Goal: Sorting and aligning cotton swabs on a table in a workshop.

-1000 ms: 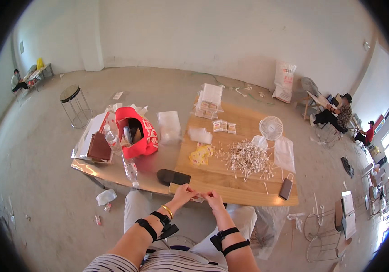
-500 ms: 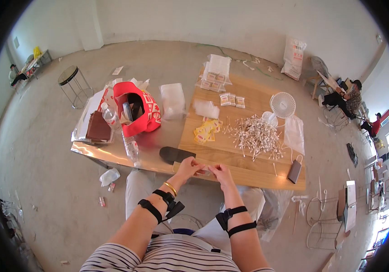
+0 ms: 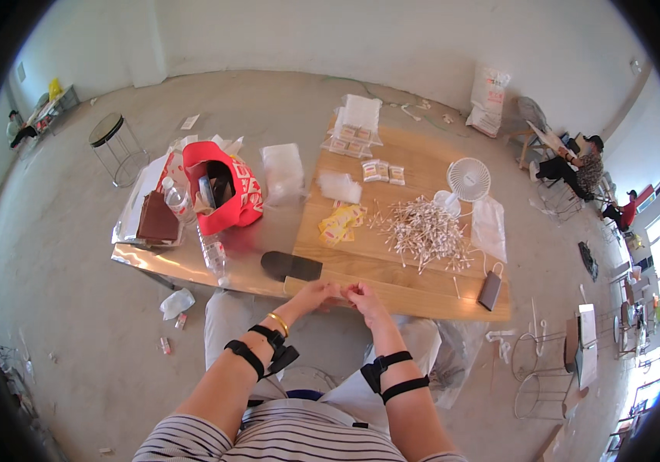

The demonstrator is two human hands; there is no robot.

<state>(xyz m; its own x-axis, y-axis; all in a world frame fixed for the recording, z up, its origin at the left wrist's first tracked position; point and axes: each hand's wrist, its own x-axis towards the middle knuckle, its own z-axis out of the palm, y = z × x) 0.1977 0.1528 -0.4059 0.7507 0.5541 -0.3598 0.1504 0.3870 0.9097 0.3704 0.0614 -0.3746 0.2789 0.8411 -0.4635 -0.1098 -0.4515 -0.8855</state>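
Observation:
My left hand (image 3: 318, 296) and my right hand (image 3: 362, 296) meet at the near edge of the wooden board (image 3: 414, 296). Fingers on both are closed in a pinch, close together; what lies between them is too small and hidden to make out. Beyond my right hand spreads a loose heap of cotton swabs (image 3: 426, 231). Yellow printed cards (image 3: 341, 223) lie scattered to its left, with a clear plastic bag pile (image 3: 339, 187) behind them. Several small filled packets (image 3: 382, 172) sit farther back, and a stack of bagged packets (image 3: 357, 127) stands at the far corner.
A white fan (image 3: 468, 179), a clear bag (image 3: 489, 227) and a grey power bank (image 3: 490, 290) occupy the right side. At left are a red bag (image 3: 226, 192), plastic bottles (image 3: 213, 254), a brown case (image 3: 158, 215) and a dark flat object (image 3: 291, 266). Other people sit farther off.
My hands have drawn nearer to each other, and the small clear, pinkish thing seen between them before is now hidden. The whole view has shifted slightly; the table things stay in place.

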